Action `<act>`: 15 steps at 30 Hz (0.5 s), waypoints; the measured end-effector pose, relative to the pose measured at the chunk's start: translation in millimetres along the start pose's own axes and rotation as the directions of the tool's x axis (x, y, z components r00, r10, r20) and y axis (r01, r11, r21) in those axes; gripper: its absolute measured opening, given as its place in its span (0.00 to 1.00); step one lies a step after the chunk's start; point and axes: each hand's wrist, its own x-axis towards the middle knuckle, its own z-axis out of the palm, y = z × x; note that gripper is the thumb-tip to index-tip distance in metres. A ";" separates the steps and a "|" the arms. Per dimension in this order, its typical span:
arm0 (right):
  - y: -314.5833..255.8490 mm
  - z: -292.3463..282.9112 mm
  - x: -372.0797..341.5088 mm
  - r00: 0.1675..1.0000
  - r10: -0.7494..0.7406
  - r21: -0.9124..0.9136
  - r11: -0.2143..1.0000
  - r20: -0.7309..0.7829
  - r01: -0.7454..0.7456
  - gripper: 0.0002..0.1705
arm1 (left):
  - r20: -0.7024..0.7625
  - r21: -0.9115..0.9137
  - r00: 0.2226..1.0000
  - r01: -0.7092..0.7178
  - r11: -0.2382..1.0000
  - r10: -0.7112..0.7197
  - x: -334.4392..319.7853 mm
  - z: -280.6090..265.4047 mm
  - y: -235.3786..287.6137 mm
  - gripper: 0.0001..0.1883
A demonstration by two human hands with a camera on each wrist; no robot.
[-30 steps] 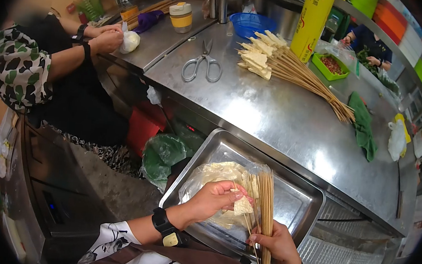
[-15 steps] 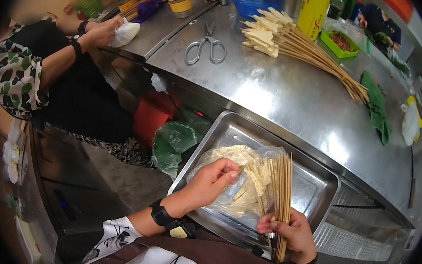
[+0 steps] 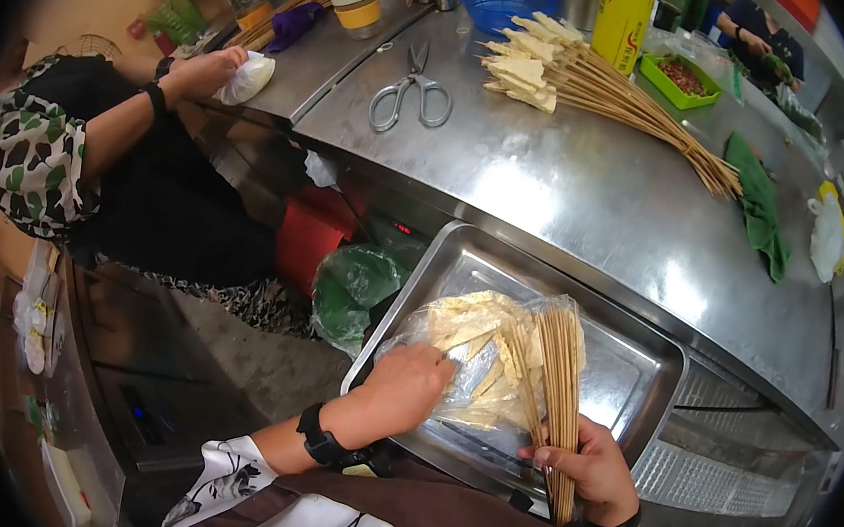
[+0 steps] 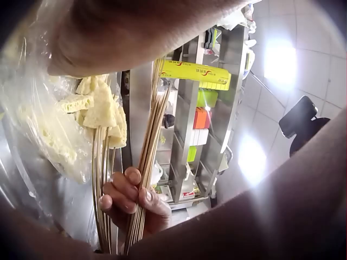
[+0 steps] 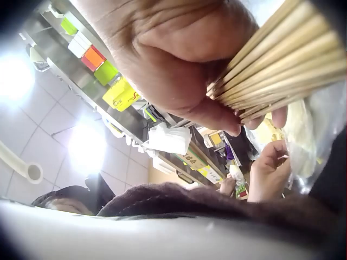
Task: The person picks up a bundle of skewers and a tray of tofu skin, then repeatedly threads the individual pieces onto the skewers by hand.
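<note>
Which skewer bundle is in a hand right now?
The thick bare-topped bundle, gripped in the right hand. The food-tipped bundle differs: it lies on the counter, pale pieces on its ends, no hand on it.

A: Head cam: is the L hand hiding its fingertips?
B: Yep, back of hand's covering 'em. Tall yellow printed carton's losing its top @ the edge.
A: R wrist cam?
B: Cropping the bundle of thin tan wooden skewers, R edge.
</note>
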 end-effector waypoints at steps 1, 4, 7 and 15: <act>0.7 -0.3 0.2 1.000 -0.007 -0.001 1.000 -0.001 0.007 0.14 | 0.006 0.005 1.000 -0.028 1.000 0.028 0.0 0.7 -0.5 0.08; 3.6 -1.9 0.5 0.999 -0.033 -0.004 0.999 0.000 0.033 0.14 | 0.026 -0.035 0.999 -0.021 0.999 0.022 -0.2 -2.9 -2.3 0.08; 4.3 -5.0 1.7 0.999 -0.041 -0.026 0.999 0.037 0.042 0.13 | 0.005 -0.162 0.997 0.080 0.983 -0.080 -0.8 -12.5 -1.6 0.09; 5.6 -4.9 2.9 0.999 -0.014 0.008 1.000 0.046 0.014 0.13 | 0.050 -0.987 0.919 0.106 0.123 -0.390 25.3 -5.2 -5.8 0.10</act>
